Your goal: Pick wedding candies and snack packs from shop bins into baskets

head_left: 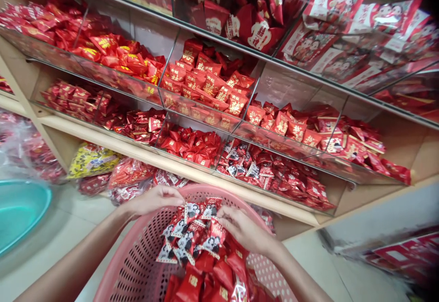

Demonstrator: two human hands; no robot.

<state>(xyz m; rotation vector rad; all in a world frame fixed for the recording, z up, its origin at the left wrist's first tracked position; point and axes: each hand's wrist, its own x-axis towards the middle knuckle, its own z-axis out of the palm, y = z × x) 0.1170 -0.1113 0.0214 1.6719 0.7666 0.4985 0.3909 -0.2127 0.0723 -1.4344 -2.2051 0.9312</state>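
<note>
At far left, a round teal plastic basin (18, 215) stands on the pale tiled floor (82, 219), with a clear plastic bag of red packets (27, 151) just beyond it. A yellow patterned plastic bag (92, 161) and further bagged red packets (130, 181) lie along the base of a pale wooden shelf unit (164, 160).

The person's left hand (154, 201) is over the far rim of a pink perforated plastic basket (132, 258). Its fingers (176, 194) are drawn together, with nothing visible between them. Portrait-printed red and white sachets (192, 231) are heaped in the basket above glossy red packets (212, 277). The sachets lie directly below and between both hands, and the basket's position appears to keep anything released over its opening.

The right hand (245, 231) rests on the right side of the heap. Its curved, slightly parted fingers (226, 215) touch the sachets, but whether they grip one cannot be determined.

Clear angled acrylic bins (202, 119) above hold red packets sorted by design, and their tilt appears to present the contents outward. At far right, blurred red and white packaging (401, 256) lies low against a pale surface.
</note>
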